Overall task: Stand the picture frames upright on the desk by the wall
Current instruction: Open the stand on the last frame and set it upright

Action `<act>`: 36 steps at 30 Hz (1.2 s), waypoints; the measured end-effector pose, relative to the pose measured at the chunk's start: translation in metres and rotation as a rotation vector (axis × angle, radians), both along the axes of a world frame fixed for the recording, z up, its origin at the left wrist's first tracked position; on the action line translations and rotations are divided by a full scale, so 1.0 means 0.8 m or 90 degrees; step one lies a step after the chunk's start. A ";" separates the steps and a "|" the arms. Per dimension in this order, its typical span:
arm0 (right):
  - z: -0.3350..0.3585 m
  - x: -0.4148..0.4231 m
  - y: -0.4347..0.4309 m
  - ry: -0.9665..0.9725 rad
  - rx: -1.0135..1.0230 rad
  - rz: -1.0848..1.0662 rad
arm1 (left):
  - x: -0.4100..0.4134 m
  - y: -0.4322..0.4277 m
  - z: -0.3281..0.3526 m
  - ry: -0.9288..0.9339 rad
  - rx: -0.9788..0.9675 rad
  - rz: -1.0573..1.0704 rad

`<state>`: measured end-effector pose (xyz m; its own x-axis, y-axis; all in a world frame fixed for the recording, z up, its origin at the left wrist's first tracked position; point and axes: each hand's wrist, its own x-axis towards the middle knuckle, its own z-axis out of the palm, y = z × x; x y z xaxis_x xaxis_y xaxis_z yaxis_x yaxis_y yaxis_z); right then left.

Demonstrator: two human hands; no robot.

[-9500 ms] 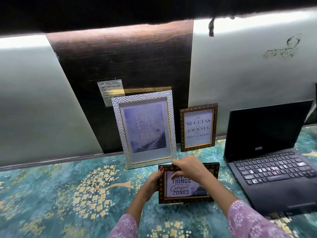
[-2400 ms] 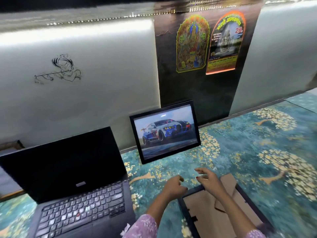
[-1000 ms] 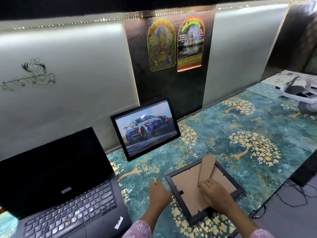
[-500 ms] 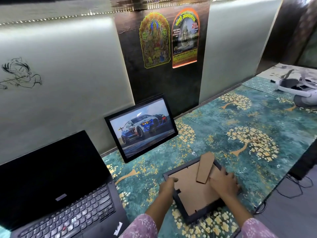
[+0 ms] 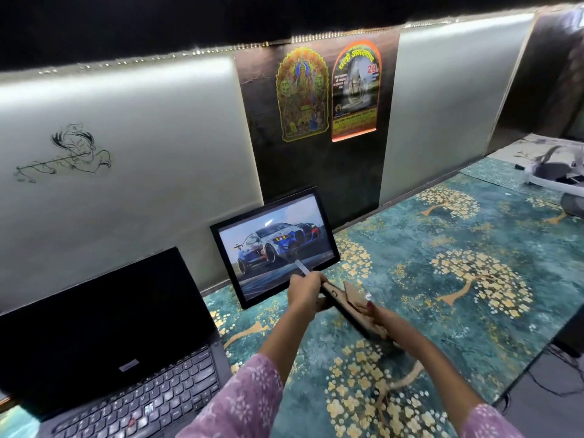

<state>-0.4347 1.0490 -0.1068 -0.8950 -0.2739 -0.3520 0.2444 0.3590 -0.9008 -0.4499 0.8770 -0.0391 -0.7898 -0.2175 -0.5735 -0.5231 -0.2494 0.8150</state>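
A black frame with a car picture (image 5: 274,245) stands upright on the desk, leaning back at the wall. In front of it I hold a second black frame (image 5: 352,311) off the desk, tilted, its brown cardboard back and easel stand facing up and right. My left hand (image 5: 305,290) grips its upper end. My right hand (image 5: 384,317) grips its lower end. The picture side of this frame is hidden from me.
An open black laptop (image 5: 104,336) sits at the left, close beside the car frame. The desk has a teal cover with gold trees (image 5: 474,273). A white device (image 5: 556,178) lies at the far right. The desk edge and cables run along the right.
The second frame lay face down on the desk under both hands; now both hands have lifted it and tipped it up toward the car frame.
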 end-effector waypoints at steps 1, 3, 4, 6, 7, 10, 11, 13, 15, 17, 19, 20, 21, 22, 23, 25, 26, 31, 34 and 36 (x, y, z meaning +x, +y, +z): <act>0.016 0.003 -0.006 0.009 -0.069 0.053 | 0.000 0.000 0.013 0.012 0.009 0.006; 0.045 0.007 -0.013 0.030 -0.151 0.101 | 0.004 0.000 0.030 0.025 0.034 0.020; 0.051 0.006 -0.011 0.012 -0.202 0.096 | 0.007 0.000 0.038 0.026 0.048 0.029; 0.052 0.005 -0.001 -0.069 -0.305 0.040 | 0.011 0.002 0.045 0.023 0.082 0.045; 0.046 0.004 0.003 -0.098 -0.336 0.031 | 0.014 0.003 0.047 0.021 0.102 0.048; 0.041 0.007 0.009 -0.112 -0.373 0.056 | 0.019 0.004 0.048 0.021 0.137 0.031; 0.044 0.009 0.009 -0.109 -0.385 0.058 | 0.018 0.002 0.046 0.024 0.147 0.028; 0.040 0.008 0.010 -0.101 -0.393 0.049 | 0.012 -0.004 0.043 0.021 0.163 0.024; 0.026 0.002 0.018 -0.093 -0.415 0.029 | 0.008 -0.006 0.044 0.014 0.183 0.017; 0.014 -0.006 0.025 -0.091 -0.412 -0.005 | 0.008 -0.005 0.050 0.017 0.223 -0.002; 0.006 -0.009 0.032 -0.093 -0.408 0.001 | 0.007 -0.004 0.052 0.023 0.254 -0.002; 0.004 -0.009 0.036 -0.094 -0.413 0.005 | 0.008 -0.004 0.054 0.013 0.270 -0.004; 0.000 -0.009 0.040 -0.088 -0.425 0.009 | 0.007 -0.005 0.053 0.005 0.282 0.002; -0.001 -0.008 0.044 -0.078 -0.437 0.016 | 0.008 -0.004 0.055 0.002 0.302 0.013; -0.002 -0.007 0.048 -0.066 -0.453 0.013 | 0.007 -0.005 0.054 0.001 0.313 0.024; -0.001 -0.004 0.053 -0.035 -0.459 -0.007 | 0.003 -0.010 0.050 0.008 0.307 0.046; 0.001 -0.004 0.053 -0.020 -0.452 -0.022 | 0.004 -0.014 0.047 0.015 0.292 0.032; 0.017 -0.004 0.052 0.096 -0.402 -0.136 | 0.006 -0.034 0.016 0.033 -0.183 -0.077; 0.023 0.003 0.035 0.153 -0.316 -0.157 | 0.006 -0.038 0.002 0.132 -0.402 -0.116; 0.022 0.002 0.022 0.172 -0.235 -0.164 | 0.011 -0.036 0.001 0.204 -0.378 -0.137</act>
